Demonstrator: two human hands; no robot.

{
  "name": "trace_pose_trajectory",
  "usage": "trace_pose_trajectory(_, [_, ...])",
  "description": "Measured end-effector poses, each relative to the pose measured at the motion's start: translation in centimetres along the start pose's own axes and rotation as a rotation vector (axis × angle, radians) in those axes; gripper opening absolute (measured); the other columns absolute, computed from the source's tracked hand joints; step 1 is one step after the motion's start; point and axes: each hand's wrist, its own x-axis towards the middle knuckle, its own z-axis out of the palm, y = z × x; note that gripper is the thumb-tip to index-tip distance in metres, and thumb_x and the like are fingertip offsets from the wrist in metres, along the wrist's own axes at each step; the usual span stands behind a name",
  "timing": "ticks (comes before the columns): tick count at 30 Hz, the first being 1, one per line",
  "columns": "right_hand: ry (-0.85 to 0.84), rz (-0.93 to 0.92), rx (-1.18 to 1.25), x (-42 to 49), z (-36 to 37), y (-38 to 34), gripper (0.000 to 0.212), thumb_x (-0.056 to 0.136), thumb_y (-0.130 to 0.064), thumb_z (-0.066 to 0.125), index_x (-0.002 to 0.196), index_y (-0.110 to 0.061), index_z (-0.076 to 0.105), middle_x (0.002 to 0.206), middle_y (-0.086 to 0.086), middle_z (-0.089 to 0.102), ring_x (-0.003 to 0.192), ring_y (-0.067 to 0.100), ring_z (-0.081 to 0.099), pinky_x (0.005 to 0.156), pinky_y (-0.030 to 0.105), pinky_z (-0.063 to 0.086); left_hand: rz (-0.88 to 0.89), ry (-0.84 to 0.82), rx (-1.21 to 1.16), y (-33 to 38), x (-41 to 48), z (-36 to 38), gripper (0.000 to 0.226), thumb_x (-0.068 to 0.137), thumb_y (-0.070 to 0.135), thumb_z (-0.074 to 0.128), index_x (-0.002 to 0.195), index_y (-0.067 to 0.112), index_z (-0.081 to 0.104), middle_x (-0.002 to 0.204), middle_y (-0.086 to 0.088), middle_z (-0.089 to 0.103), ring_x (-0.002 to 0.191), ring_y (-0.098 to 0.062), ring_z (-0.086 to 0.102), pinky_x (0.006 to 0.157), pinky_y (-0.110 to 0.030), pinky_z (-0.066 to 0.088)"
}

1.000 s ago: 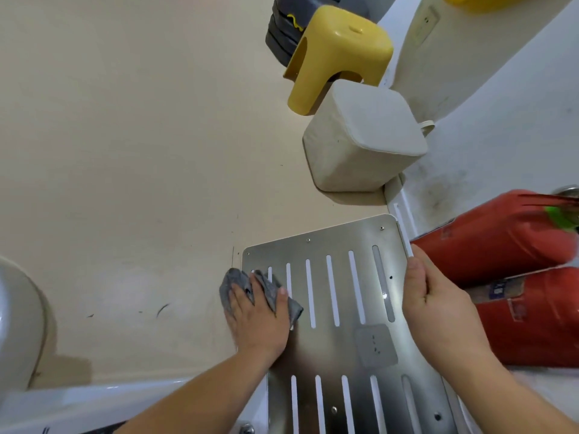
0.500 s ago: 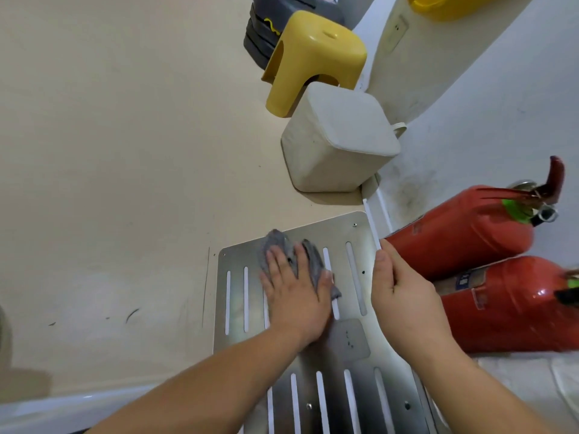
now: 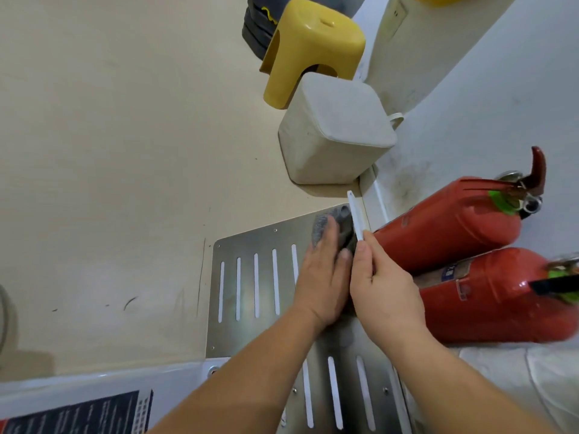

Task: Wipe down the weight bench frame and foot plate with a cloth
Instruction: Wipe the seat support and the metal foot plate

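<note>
The slotted steel foot plate (image 3: pixel 250 277) lies on the floor, its long axis and slots pointing away from the person. Two red fire extinguishers (image 3: pixel 445 227) lie beside it. The right hand (image 3: pixel 385 292) grips the white frame bar (image 3: pixel 357 214) along its right edge. The left hand (image 3: pixel 322 277), fingers flat, presses the grey cloth (image 3: pixel 322 227) onto its far right corner.
</note>
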Motion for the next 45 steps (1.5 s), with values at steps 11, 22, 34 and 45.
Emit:
trace_pose_trajectory(11, [0.085, -0.158, 0.135, -0.3, 0.6, 1.0, 0.046, 0.103, -0.056, 0.028, 0.069, -0.035, 0.05, 0.086, 0.002, 0.063, 0.093, 0.031, 0.061, 0.087, 0.05, 0.052, 0.082, 0.096, 0.463, -0.4, -8.6, 3.1, 0.063, 0.105, 0.046, 0.018, 0.165, 0.03, 0.006, 0.173, -0.001, -0.003, 0.157, -0.013, -0.016, 0.128, -0.044, -0.007])
trace_pose_trajectory(22, [0.095, -0.18, -0.022, -4.0, -0.6, 1.8, 0.044, 0.106, -0.046, 0.03, 0.108, -0.026, 0.068, 0.105, 0.004, 0.07, 0.106, 0.033, 0.062, 0.08, 0.041, 0.051, -0.179, 0.022, 0.432, -0.4, -25.4, 5.3, 0.074, 0.097, 0.069, 0.013, 0.161, 0.041, -0.013, 0.166, 0.005, -0.028, 0.151, -0.011, -0.034, 0.123, -0.043, -0.016])
trace_pose_trajectory(34, [0.03, -0.191, 0.259, -12.9, 0.4, 7.5, 0.05, 0.108, -0.033, 0.035, 0.158, -0.038, 0.033, 0.156, -0.011, 0.045, 0.143, 0.017, 0.042, 0.114, 0.031, 0.031, -0.332, 0.073, 0.377, -1.6, -30.8, 4.9, 0.094, 0.079, 0.078, -0.021, 0.162, 0.036, -0.011, 0.165, 0.0, -0.031, 0.148, -0.015, -0.039, 0.123, -0.042, -0.022])
trace_pose_trajectory(45, [-0.117, -0.293, 0.191, -15.9, -0.8, 10.1, 0.063, 0.103, -0.048, 0.043, 0.161, -0.042, 0.018, 0.164, -0.018, 0.031, 0.15, 0.01, 0.031, 0.124, 0.043, 0.029, -0.852, 0.266, 0.312, -6.8, -36.5, 4.3, 0.074, 0.101, 0.065, 0.014, 0.165, 0.03, 0.002, 0.173, -0.011, -0.005, 0.159, -0.025, -0.01, 0.128, -0.049, -0.002])
